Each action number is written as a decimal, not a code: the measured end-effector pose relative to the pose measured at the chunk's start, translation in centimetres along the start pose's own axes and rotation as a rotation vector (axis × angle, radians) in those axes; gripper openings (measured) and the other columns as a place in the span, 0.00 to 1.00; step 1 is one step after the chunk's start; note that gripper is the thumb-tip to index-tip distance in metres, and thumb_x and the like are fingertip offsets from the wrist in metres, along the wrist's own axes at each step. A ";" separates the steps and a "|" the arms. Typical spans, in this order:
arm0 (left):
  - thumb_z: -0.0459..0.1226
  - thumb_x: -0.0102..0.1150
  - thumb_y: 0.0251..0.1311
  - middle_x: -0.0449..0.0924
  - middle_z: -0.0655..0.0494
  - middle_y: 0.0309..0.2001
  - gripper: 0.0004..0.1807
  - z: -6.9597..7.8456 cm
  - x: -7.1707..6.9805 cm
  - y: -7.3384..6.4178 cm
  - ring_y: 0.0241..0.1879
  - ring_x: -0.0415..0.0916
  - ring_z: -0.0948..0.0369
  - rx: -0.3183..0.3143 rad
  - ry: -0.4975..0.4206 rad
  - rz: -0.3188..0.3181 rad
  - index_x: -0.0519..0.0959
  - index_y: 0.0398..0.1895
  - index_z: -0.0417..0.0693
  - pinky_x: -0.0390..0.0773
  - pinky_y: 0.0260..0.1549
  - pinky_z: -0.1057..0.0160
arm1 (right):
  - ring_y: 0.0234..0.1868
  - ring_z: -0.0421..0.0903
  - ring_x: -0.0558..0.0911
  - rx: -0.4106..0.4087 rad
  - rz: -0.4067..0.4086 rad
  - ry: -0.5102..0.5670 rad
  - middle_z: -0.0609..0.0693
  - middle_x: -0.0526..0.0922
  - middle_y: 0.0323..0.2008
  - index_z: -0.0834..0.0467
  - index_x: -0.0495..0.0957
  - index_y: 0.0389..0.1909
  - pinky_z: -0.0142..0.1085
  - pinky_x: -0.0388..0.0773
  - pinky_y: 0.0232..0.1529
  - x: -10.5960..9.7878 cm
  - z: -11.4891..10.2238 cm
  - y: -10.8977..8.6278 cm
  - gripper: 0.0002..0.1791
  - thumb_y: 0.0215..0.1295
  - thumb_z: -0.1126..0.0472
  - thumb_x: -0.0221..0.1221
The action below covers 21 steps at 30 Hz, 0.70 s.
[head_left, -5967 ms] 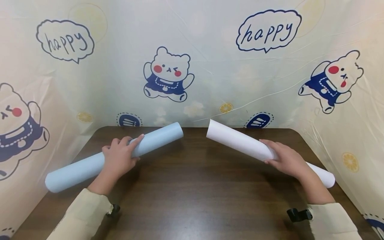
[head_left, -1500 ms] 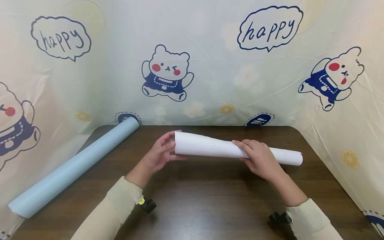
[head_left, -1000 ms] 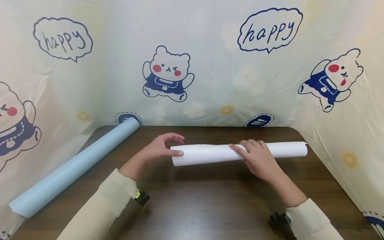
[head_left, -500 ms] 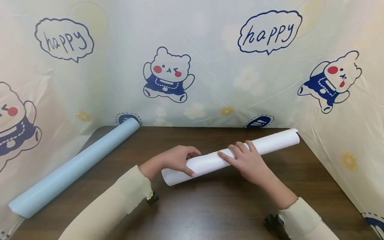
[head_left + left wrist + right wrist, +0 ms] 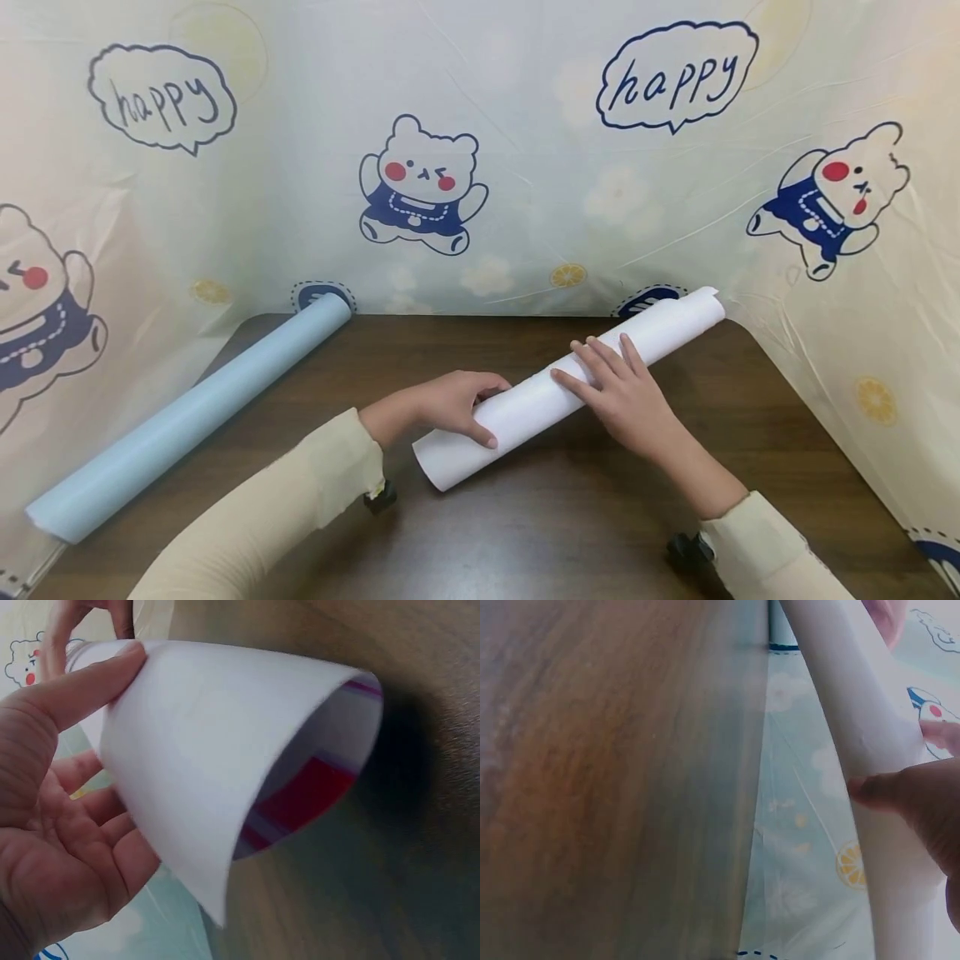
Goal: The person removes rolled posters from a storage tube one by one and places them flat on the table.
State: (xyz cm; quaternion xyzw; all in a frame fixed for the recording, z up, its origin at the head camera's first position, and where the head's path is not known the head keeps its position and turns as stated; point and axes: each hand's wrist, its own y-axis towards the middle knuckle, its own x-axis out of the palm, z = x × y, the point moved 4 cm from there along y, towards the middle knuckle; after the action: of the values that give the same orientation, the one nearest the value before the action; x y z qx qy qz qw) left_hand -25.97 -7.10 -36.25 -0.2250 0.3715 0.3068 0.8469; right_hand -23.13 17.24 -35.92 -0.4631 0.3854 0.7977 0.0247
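A white paper roll (image 5: 525, 408) lies slantwise across the middle of the table, its far end up to the right. Near its lower end my left hand (image 5: 453, 404) holds it, thumb on the front side and fingers behind. In the left wrist view, the left thumb (image 5: 90, 686) lies on the white paper, and red and purple print (image 5: 307, 799) shows inside the open end. My right hand (image 5: 622, 400) rests on the roll's upper half with fingers spread fairly straight. A loose paper edge shows at the far end.
A light blue roll (image 5: 195, 417) lies slanted along the left side of the brown table (image 5: 540, 533). Printed cloth (image 5: 525, 100) with bears and speech bubbles hangs behind and at both sides.
Earlier each hand held one roll. The blue roll now lies released at left. The left hand moved onto the white roll, which has swung so its right end points farther away.
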 end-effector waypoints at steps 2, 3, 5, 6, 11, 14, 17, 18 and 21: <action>0.42 0.78 0.46 0.77 0.55 0.52 0.38 0.0 0.0 0.0 0.50 0.76 0.58 -0.009 -0.022 0.013 0.71 0.62 0.49 0.75 0.46 0.60 | 0.58 0.65 0.72 0.041 0.121 0.038 0.65 0.73 0.59 0.52 0.76 0.59 0.64 0.62 0.60 -0.4 0.2 -0.2 0.36 0.44 0.72 0.68; 0.42 0.77 0.46 0.77 0.55 0.53 0.39 0.0 0.1 0.0 0.52 0.75 0.58 -0.014 -0.031 0.021 0.70 0.63 0.49 0.75 0.47 0.59 | 0.56 0.65 0.73 0.073 0.180 0.062 0.67 0.73 0.57 0.54 0.78 0.57 0.63 0.65 0.57 -0.6 0.2 -0.4 0.34 0.44 0.72 0.68; 0.43 0.77 0.46 0.76 0.56 0.54 0.39 -0.1 0.1 0.0 0.53 0.74 0.58 -0.030 -0.049 0.040 0.69 0.64 0.50 0.75 0.47 0.59 | 0.49 0.66 0.74 0.182 0.295 0.133 0.67 0.75 0.49 0.61 0.79 0.51 0.60 0.67 0.51 -1.2 0.3 -0.7 0.28 0.41 0.73 0.65; 0.43 0.77 0.46 0.76 0.56 0.55 0.40 -0.1 0.0 0.0 0.53 0.74 0.58 -0.036 -0.061 0.053 0.69 0.64 0.51 0.75 0.47 0.59 | 0.46 0.64 0.74 0.271 0.332 0.192 0.67 0.75 0.46 0.64 0.78 0.47 0.56 0.69 0.48 -1.4 0.3 -1.0 0.25 0.42 0.73 0.64; 0.45 0.78 0.46 0.77 0.58 0.53 0.41 0.1 0.0 0.1 0.46 0.76 0.62 -0.047 -0.076 0.128 0.67 0.64 0.55 0.76 0.44 0.60 | 0.39 0.47 0.76 1.012 0.339 0.930 0.58 0.69 0.43 0.68 0.64 0.51 0.32 0.76 0.45 -0.8 0.5 -2.0 0.25 0.56 0.71 0.66; 0.46 0.77 0.46 0.78 0.58 0.49 0.42 0.6 0.5 0.1 0.42 0.77 0.63 -0.034 -0.026 0.164 0.66 0.65 0.55 0.77 0.40 0.61 | 0.37 0.41 0.78 1.430 0.355 1.397 0.55 0.67 0.46 0.65 0.51 0.62 0.37 0.82 0.45 0.1 0.3 -2.2 0.34 0.64 0.67 0.62; 0.46 0.77 0.46 0.79 0.59 0.45 0.42 1.2 1.3 0.0 0.38 0.77 0.64 -0.012 0.030 0.180 0.65 0.65 0.54 0.76 0.37 0.63 | 0.38 0.43 0.80 1.633 0.354 1.607 0.54 0.68 0.49 0.62 0.49 0.63 0.48 0.80 0.47 1.1 0.3 -2.6 0.33 0.68 0.61 0.59; 0.46 0.77 0.46 0.80 0.59 0.44 0.42 1.4 1.6 -0.1 0.37 0.77 0.64 -0.004 0.041 0.185 0.65 0.65 0.54 0.76 0.36 0.63 | 0.39 0.43 0.81 1.661 0.338 1.634 0.54 0.69 0.50 0.62 0.50 0.63 0.49 0.79 0.48 1.5 0.2 -2.7 0.32 0.68 0.59 0.59; 0.48 0.77 0.45 0.80 0.60 0.41 0.42 1.8 2.4 -0.3 0.35 0.77 0.66 0.011 0.043 0.179 0.66 0.64 0.54 0.76 0.35 0.64 | 0.43 0.45 0.81 1.704 0.297 1.650 0.56 0.69 0.53 0.61 0.54 0.61 0.51 0.79 0.49 2.5 0.1 -3.2 0.31 0.68 0.55 0.61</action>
State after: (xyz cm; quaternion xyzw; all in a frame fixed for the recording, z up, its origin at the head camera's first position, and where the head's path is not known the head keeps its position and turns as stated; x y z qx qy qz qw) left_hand -23.59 -5.37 -36.94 -0.1926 0.4099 0.3744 0.8091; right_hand -23.36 18.72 -39.69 -0.6210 0.7399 -0.2575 -0.0234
